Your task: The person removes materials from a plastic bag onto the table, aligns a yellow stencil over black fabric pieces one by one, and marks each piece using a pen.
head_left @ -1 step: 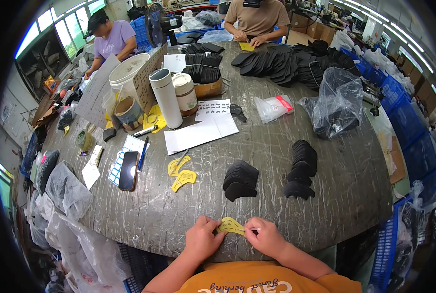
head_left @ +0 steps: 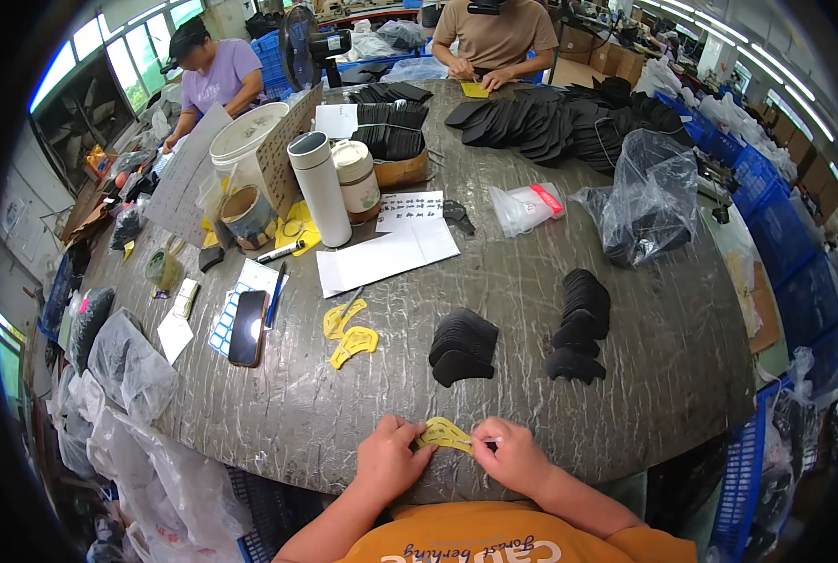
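two hands, scarcely changed from a moment earlier: the left hand's [head_left: 388, 457] grip is clamped on one end of a curved yellow piece [head_left: 445, 433]; the right hand's [head_left: 510, 456] is pinched together at the other end, apparently on a slim pale thing [head_left: 495, 440]. the piece stays by the near edge of the surface [head_left: 381, 394], below two black stacks [head_left: 463, 349], so the work seems at the same stage.

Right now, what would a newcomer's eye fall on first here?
Probably the curved yellow piece near the table's close edge, between the left hand and right hand. Just beyond, two fanned black stacks stand out: one roughly ahead, the other farther right. Toward the back left, a tall white bottle stands upright beside a lidded jar.
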`<state>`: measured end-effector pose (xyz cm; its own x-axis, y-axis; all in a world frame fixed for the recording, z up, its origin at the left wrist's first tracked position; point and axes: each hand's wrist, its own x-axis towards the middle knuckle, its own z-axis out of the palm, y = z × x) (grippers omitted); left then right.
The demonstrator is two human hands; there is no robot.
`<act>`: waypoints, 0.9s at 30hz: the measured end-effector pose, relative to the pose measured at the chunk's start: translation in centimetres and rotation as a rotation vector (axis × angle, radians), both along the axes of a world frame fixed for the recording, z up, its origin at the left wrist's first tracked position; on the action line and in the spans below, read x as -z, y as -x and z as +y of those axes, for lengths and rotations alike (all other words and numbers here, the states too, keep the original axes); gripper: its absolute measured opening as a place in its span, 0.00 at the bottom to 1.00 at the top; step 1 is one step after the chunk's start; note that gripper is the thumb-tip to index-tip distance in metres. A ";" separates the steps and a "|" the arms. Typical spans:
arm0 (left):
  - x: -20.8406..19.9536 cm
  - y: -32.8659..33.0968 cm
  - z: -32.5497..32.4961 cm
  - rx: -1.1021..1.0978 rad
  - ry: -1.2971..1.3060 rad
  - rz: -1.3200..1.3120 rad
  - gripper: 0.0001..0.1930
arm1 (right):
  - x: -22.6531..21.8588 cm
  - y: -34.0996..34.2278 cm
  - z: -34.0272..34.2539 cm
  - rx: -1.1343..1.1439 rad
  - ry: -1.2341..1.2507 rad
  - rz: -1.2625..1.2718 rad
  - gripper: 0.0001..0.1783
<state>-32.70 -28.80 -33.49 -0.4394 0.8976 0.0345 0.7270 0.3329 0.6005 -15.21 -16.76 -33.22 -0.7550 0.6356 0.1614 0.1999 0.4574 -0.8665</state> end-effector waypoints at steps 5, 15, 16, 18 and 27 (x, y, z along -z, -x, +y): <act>0.1 0.1 -0.2 -0.004 0.002 0.015 0.16 | -0.3 1.0 0.2 -0.059 0.034 0.068 0.06; 0.0 0.0 -0.1 -0.005 -0.001 -0.003 0.13 | 0.0 4.5 1.2 -0.318 0.064 -0.018 0.08; 0.0 0.0 -0.1 -0.008 0.000 -0.004 0.13 | 0.0 4.6 1.3 -0.331 0.048 -0.011 0.08; 0.1 0.0 -0.1 -0.005 -0.004 0.007 0.12 | 0.0 4.7 1.3 -0.344 0.033 -0.007 0.07; 0.2 0.2 -0.2 0.017 -0.003 0.012 0.15 | 0.2 5.1 1.0 -0.212 0.050 0.032 0.05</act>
<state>-32.88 -28.97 -33.65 -0.4236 0.9049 0.0425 0.7397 0.3184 0.5929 -20.26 -15.74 -33.42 -0.8676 0.4712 0.1593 0.0761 0.4423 -0.8936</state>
